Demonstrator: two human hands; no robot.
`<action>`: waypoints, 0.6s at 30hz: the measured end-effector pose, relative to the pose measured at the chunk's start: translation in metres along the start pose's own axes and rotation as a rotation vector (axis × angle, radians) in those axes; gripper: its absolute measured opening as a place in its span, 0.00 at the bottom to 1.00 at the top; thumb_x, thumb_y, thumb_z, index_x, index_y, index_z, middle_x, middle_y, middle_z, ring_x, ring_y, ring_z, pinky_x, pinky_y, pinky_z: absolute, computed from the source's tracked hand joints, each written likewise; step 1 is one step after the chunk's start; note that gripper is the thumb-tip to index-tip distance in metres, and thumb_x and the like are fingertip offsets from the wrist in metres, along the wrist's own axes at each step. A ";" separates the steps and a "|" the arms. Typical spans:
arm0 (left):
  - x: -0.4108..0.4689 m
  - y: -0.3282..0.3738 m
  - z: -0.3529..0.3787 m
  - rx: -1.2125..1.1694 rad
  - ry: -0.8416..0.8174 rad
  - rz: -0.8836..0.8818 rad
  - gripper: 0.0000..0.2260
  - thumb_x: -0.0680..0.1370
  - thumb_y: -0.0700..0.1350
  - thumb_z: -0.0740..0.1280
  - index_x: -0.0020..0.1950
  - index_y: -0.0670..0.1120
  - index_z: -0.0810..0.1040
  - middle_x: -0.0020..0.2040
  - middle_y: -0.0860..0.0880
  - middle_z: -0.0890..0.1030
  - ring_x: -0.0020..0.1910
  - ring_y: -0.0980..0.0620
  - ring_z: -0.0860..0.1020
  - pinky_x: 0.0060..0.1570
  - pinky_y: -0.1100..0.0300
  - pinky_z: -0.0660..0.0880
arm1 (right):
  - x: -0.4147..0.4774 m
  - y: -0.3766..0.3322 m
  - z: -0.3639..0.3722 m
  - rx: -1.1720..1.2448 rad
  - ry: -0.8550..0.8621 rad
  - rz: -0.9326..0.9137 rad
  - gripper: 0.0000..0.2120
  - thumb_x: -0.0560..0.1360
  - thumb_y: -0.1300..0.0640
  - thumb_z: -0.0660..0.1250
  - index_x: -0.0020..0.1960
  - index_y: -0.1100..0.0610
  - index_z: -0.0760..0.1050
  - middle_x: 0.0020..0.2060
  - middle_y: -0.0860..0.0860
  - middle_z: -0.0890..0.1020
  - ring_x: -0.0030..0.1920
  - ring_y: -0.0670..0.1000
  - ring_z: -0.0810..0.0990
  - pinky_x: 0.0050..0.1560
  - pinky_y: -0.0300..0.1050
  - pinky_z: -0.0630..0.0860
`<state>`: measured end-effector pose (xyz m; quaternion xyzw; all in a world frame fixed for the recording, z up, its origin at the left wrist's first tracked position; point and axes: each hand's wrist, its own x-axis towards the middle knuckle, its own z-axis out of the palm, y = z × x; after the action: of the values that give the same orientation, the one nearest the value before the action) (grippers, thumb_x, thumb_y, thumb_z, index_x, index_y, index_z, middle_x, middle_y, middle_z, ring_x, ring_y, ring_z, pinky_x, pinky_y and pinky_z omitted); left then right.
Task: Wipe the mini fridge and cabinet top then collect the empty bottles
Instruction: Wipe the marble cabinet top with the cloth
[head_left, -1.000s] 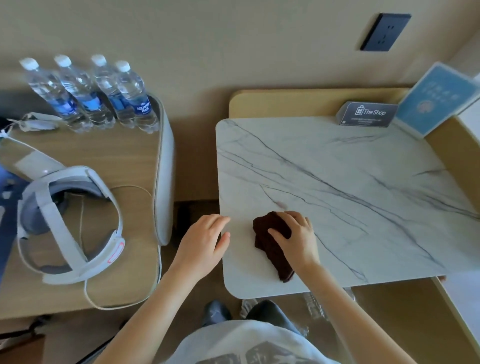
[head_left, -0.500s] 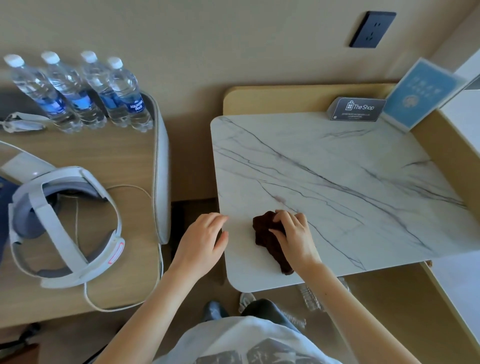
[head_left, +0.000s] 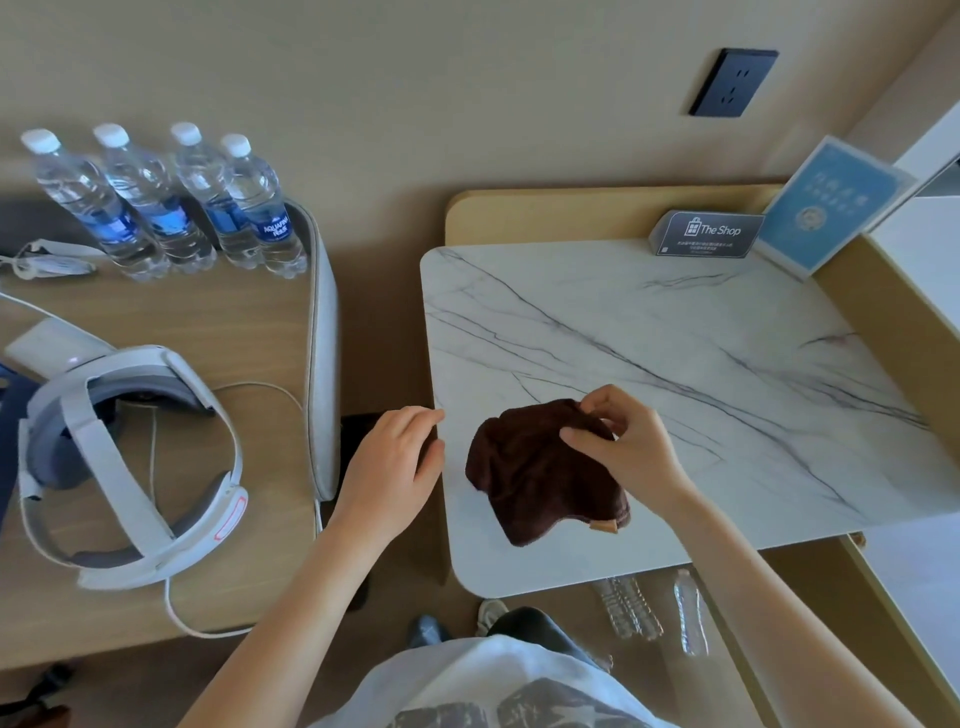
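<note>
Cloth (head_left: 535, 483), dark brown, lies on the marble top (head_left: 675, 338), pinched by the right hand (head_left: 634, 452); left hand (head_left: 389, 467) relaxed, empty, at its edge. Card (head_left: 706, 234) reads "The Shop"; a bottle (head_left: 260, 208), "Aquafina".

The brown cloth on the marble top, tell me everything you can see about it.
The cloth is dark brown, looks like soft fuzzy terry, and lies crumpled near the front left corner of the marble top. A small tan tag sticks out at its near edge. The right hand pinches its far edge between thumb and fingers. The left hand rests at the top's left edge, clear of the cloth.
</note>
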<state>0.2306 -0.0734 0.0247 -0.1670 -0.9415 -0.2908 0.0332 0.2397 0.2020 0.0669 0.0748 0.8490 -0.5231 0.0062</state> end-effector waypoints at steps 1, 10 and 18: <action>0.001 0.000 0.000 0.005 0.003 0.000 0.14 0.81 0.43 0.65 0.67 0.42 0.77 0.62 0.47 0.80 0.64 0.48 0.76 0.60 0.59 0.71 | 0.008 0.011 -0.001 -0.054 0.012 0.044 0.12 0.69 0.59 0.79 0.45 0.52 0.76 0.42 0.43 0.82 0.44 0.44 0.80 0.42 0.30 0.72; 0.006 0.008 0.015 0.040 -0.043 0.027 0.23 0.80 0.53 0.53 0.66 0.43 0.77 0.62 0.48 0.80 0.63 0.50 0.75 0.59 0.62 0.70 | 0.030 0.085 0.013 -0.541 0.019 0.092 0.15 0.76 0.55 0.71 0.61 0.55 0.75 0.59 0.52 0.77 0.62 0.57 0.70 0.57 0.45 0.69; 0.013 0.011 0.036 0.117 -0.049 0.057 0.23 0.82 0.52 0.55 0.73 0.43 0.72 0.69 0.45 0.76 0.70 0.46 0.73 0.70 0.49 0.70 | -0.003 0.108 0.050 -0.861 -0.263 -0.466 0.27 0.81 0.40 0.56 0.77 0.47 0.64 0.76 0.49 0.68 0.77 0.56 0.62 0.77 0.62 0.53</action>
<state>0.2231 -0.0405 0.0027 -0.1988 -0.9523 -0.2298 0.0280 0.2540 0.2048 -0.0511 -0.1925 0.9738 -0.1179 0.0267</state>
